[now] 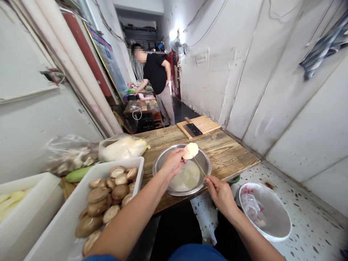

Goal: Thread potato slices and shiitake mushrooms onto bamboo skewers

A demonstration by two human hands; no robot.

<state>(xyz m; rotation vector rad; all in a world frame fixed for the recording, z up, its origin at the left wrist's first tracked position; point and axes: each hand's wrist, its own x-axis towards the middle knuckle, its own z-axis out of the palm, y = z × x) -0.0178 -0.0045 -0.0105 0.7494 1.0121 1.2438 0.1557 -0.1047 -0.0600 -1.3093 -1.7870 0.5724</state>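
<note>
My left hand (174, 160) pinches a pale round potato slice (191, 150) over the far side of a metal basin (157, 163). Between the fingers of my right hand (220, 191) is a thin wooden skewer (199, 166), slanting up to the lower edge of the slice. Whether its tip has gone into the slice I cannot tell. Cloudy water fills the bottom of the basin, with several pale slices (189, 177) lying in it. More thin skewers (221, 162) lie on the wooden table (160, 137) to the basin's right.
Left of the basin stands a white tub (140, 168) of shiitake mushrooms (119, 192); another tub (40, 181) holds pale slices. A cleaver (192, 129) rests on a cutting board (208, 124). A bucket (282, 214) is on the floor at right. A person (157, 76) stands farther back.
</note>
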